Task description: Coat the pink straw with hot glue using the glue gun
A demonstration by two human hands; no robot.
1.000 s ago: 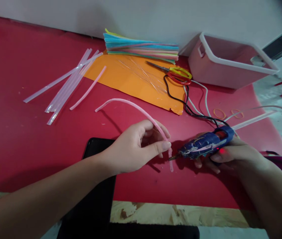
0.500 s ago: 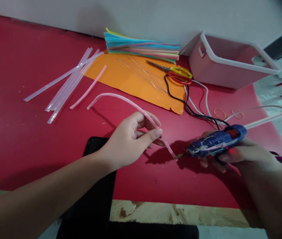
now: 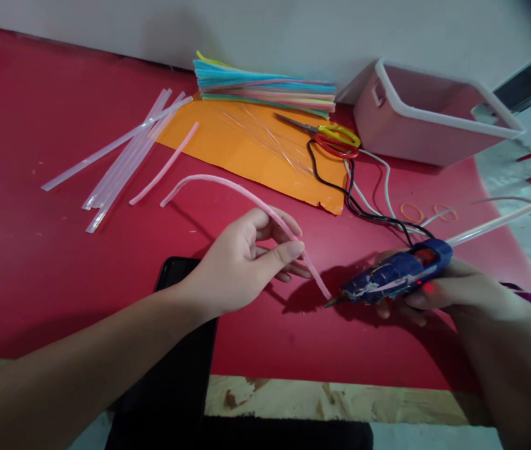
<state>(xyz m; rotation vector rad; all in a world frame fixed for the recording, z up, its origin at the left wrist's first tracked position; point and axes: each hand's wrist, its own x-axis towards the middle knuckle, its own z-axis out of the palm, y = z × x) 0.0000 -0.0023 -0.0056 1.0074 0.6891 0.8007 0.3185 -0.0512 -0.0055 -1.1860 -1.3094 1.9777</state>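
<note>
Between thumb and fingers, my left hand (image 3: 251, 262) pinches a long pink pipe cleaner (image 3: 236, 185). Its far part arches away to the left, while its short end slants down toward the right. My right hand (image 3: 453, 294) is wrapped round a blue glue gun (image 3: 387, 275) with a clear glue stick (image 3: 500, 222) poking out of its back. The metal nozzle is at the lower end of the pipe cleaner; whether they touch I cannot tell. A red light glows by my right thumb. A shorter pink pipe cleaner (image 3: 165, 164) lies on the red table.
Several glue sticks (image 3: 120, 150) lie at the left. An orange envelope (image 3: 247, 147) carries scissors (image 3: 335, 137) and clear strips, with bundled coloured pipe cleaners (image 3: 265, 87) behind. A pink bin (image 3: 406, 128), cords (image 3: 350, 194), rubber bands (image 3: 410, 212) and a black phone-like slab (image 3: 178, 350) are around.
The glue gun has shifted slightly left, and its nozzle has moved across the pipe cleaner's lower end. My left hand keeps its pinch, nearly still.
</note>
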